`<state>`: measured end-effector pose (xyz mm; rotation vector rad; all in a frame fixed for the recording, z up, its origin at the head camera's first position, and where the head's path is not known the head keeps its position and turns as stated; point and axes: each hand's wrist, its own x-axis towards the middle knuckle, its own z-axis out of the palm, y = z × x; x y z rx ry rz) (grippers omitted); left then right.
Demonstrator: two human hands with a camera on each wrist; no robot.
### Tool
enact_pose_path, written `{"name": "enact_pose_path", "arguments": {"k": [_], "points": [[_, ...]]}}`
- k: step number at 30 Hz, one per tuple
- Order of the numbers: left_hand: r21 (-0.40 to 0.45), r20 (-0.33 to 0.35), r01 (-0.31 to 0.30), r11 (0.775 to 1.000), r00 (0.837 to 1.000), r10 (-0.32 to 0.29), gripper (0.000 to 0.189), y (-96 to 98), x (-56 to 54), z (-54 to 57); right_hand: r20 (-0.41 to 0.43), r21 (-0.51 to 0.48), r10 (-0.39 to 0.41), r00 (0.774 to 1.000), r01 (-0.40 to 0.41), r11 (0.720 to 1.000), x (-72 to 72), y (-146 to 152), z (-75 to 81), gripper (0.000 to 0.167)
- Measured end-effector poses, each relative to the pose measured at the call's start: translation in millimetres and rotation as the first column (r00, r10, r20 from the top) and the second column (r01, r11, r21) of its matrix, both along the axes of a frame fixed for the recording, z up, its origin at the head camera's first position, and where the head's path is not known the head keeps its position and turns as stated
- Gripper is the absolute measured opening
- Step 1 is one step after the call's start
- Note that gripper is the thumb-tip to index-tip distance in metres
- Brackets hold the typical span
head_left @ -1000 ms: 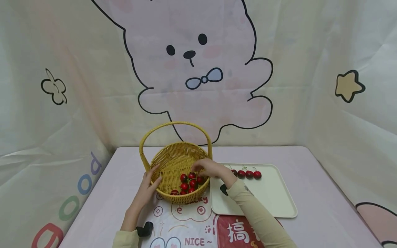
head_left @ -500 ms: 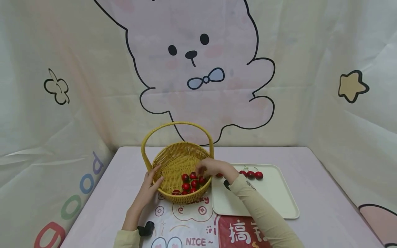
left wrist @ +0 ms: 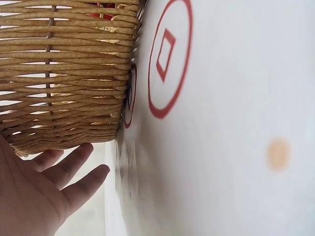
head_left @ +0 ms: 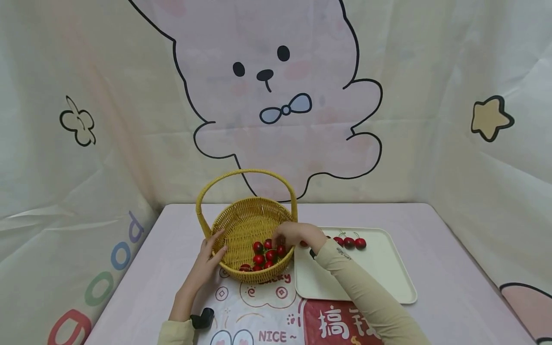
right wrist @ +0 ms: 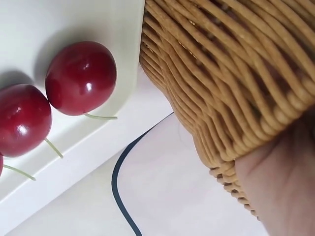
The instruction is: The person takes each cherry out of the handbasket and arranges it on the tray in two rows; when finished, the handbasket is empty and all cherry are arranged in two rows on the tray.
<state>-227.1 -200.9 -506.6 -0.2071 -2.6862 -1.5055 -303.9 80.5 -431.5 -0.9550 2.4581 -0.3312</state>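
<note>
A backdrop (head_left: 276,139) is hanging behind a table (head_left: 444,297) reading "NICE" (head_left: 271,336), left hand (head_left: 204,263) splayed on basket (head_left: 237,244), right hand (head_left: 298,234) inside, grip hidden.

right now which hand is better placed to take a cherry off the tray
Likely the right hand: it reaches into the basket from the tray side, nearer those cherries; the left hand holds the opposite rim.

Bare right hand (head_left: 297,234) easing slightly rightward, fingers angling farther down, closer to right rim of round yellow wicker basket (head_left: 254,208). Glossy round dark-red cherry (head_left: 304,243) coming into view just below hand, on rectangular cream tray (head_left: 358,273). Right forearm's beige fabric sleeve (head_left: 368,297) swinging rightward, uncovering more white lettering on flat red printed panel (head_left: 332,326).
</note>
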Motion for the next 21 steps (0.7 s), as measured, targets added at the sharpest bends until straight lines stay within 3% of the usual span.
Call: {"name": "enact_pose_path", "arguments": {"k": [14, 21], "points": [[0.017, -0.009, 0.012, 1.0, 1.0, -0.012, 0.053, 0.6, -0.4, 0.0, 0.044, -0.084, 0.037, 0.998, -0.033, 0.996, -3.5, 4, -7.9, 0.02], [0.011, 0.006, 0.007, 1.0, 1.0, -0.007, 0.054, -0.3, -0.1, 0.5, 0.065, -0.267, 0.03, 0.997, -0.012, 0.964, -3.4, 11, -9.6, 0.021]]}}
